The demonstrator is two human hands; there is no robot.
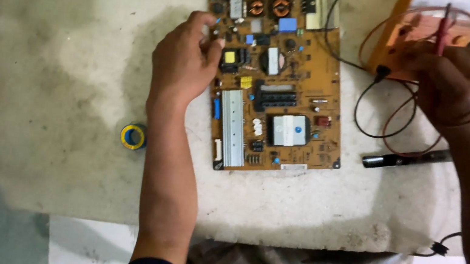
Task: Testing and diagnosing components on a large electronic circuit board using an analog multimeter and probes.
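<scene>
Just right of the left hand point(182, 60) fingertips: brown rectangular circuit board point(276, 76), flat on stained white tabletop point(60, 64) | fingers curled, touching board's left edge, nothing gripped | board long axis runs away from person, coil end far | right hand point(458, 90) well apart to the right, closed around red probe point(443, 29).

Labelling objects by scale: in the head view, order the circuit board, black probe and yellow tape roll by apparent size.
1. Circuit board, by far the largest, left hand on its edge.
2. Black probe, long but thin.
3. Yellow tape roll, smallest, partly hidden behind the left forearm.
</scene>
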